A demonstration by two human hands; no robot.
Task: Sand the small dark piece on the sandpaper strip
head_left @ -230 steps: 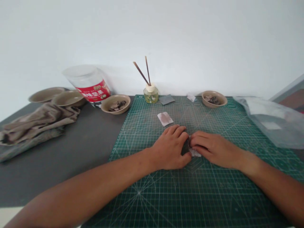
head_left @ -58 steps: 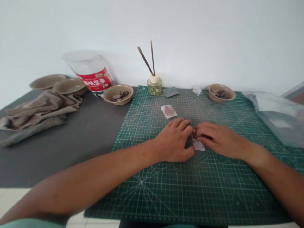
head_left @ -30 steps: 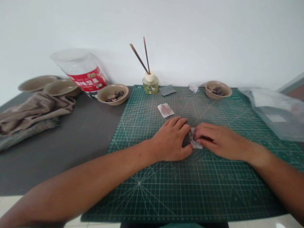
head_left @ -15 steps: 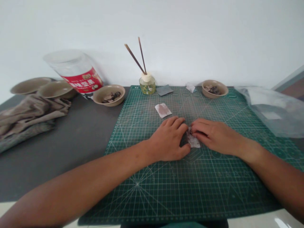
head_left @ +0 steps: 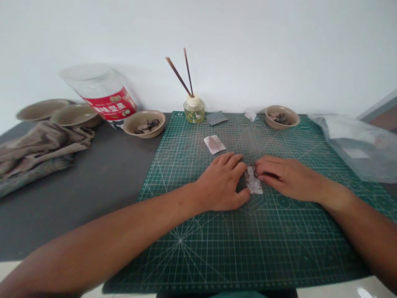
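Our left hand [head_left: 221, 182] lies palm down on the mat with the forearm reaching in from the lower left, its fingers loosely curled and pointing toward the right hand. Its fingertips sit right by a dark piece [head_left: 241, 184], partly hidden beneath them; whether the hand actually grips it, we cannot tell. Our right hand [head_left: 287, 178] comes in from the lower right, flatter and more extended, with its fingers [head_left: 263, 171] lying over the top of a white paper slip [head_left: 253, 182]. The slip lies between the hands, touching the dark piece, and we cannot tell whether the right fingers pinch it or only press on it.

Both hands rest on a green cutting mat [head_left: 279, 248] printed with a pale grid. Above them lies a stained paper slip [head_left: 214, 144], and near the mat's far edge we see a grey square sheet [head_left: 216, 118], a white scrap [head_left: 250, 114], a reed diffuser bottle [head_left: 194, 111] and a beige bowl [head_left: 282, 117] of dark chips. Left of the mat, on the dark worktop [head_left: 102, 198], sit a matching bowl [head_left: 143, 123], a tilted clear jar [head_left: 101, 93] with a red label and a crumpled cloth [head_left: 40, 155]. A plastic bag [head_left: 353, 149] lies at the right.
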